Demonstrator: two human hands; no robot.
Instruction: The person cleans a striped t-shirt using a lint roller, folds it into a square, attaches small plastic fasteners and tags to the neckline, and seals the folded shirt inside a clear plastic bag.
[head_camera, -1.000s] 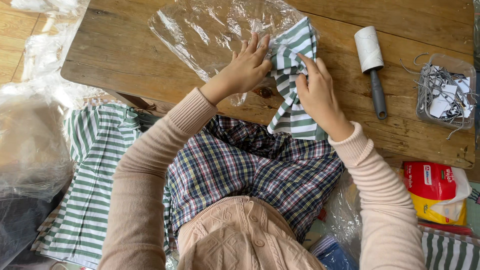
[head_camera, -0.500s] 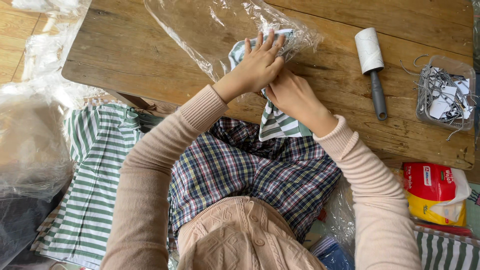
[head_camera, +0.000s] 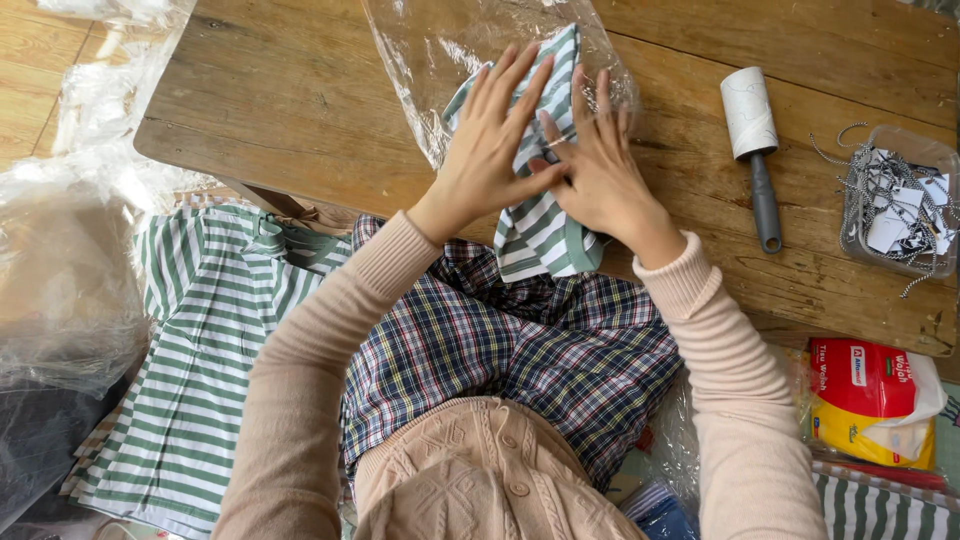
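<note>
Over at the lower right sits a red-and-yellow packet (head_camera: 868, 400), while mid-frame both the left hand (head_camera: 492, 140) and right hand (head_camera: 600, 165) press flat, fingers spread, on the folded green-striped garment (head_camera: 540, 225), long axis running top-to-bottom, half inside a clear plastic bag (head_camera: 420, 60) on the wooden table (head_camera: 290, 100).

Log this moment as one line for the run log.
left hand: flat on folded striped garment | right hand: flat on same garment | garment: partly in clear plastic bag | surface: wooden table
</note>
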